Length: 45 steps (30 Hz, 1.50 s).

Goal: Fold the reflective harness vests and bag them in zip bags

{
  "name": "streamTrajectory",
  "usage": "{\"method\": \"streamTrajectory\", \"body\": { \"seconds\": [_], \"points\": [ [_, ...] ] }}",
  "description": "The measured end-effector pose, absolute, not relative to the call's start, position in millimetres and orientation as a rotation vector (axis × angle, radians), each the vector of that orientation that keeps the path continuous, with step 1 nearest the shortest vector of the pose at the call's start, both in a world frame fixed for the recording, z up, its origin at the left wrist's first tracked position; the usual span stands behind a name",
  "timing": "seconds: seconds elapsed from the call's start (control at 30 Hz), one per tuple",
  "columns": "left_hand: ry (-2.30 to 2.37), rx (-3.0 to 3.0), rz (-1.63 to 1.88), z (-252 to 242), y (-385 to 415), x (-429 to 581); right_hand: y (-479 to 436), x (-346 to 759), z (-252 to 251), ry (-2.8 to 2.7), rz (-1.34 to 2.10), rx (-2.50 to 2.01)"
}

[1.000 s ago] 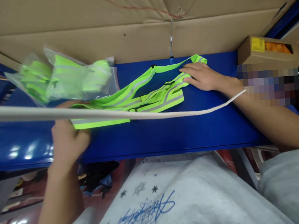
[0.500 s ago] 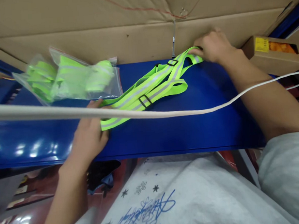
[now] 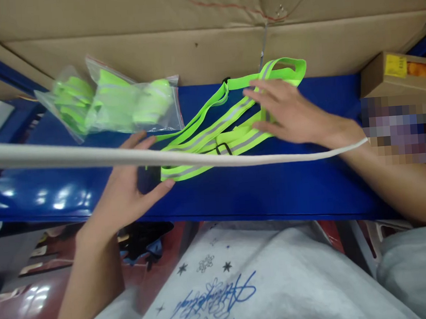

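A fluorescent yellow-green fabric strap harness with grey reflective stripes (image 3: 214, 129) lies loosely looped on the glossy blue table (image 3: 273, 189). The step in hand seems to be spreading and straightening it; the next move likely calls for pinching the bands flat at both ends. The left hand (image 3: 122, 187) has its grip spread around the near-left end; the right hand's (image 3: 286, 113) grip is also spread, over the right part; contact there is unclear. Beyond are clear plastic zip bags of similar straps (image 3: 122, 112), a brown cardboard box (image 3: 375, 77) and a cardboard wall (image 3: 136, 58).

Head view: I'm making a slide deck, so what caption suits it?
Left hand and right hand toward opposite ends of neon reflective straps on a blue surface, near clear bags.
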<state>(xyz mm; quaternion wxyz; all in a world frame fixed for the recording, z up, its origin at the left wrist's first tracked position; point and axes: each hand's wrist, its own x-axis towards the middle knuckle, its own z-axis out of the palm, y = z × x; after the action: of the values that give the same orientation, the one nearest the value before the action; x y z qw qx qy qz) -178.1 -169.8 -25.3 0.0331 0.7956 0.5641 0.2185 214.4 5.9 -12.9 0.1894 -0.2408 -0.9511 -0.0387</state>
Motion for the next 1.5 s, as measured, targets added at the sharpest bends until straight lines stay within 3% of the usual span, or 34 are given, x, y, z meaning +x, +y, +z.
{"method": "streamTrajectory", "body": {
  "seconds": [0.13, 0.33, 0.83, 1.5],
  "points": [
    [1.743, 2.437, 0.611, -24, -167, -171, -17, 195, -39, -2.797, 0.142, -0.412],
    [1.918, 2.334, 0.536, -10, -174, -179, -2, 185, -65, -2.824, 0.315, -0.425],
    [1.38, 2.447, 0.406, -10, -193, -139, 5, 218, -49, -2.744, 0.198, -0.65],
    [0.792, 2.355, 0.459, -27, -162, -91, 1, 203, -52, -2.699, 0.511, -0.63]
  ]
}}
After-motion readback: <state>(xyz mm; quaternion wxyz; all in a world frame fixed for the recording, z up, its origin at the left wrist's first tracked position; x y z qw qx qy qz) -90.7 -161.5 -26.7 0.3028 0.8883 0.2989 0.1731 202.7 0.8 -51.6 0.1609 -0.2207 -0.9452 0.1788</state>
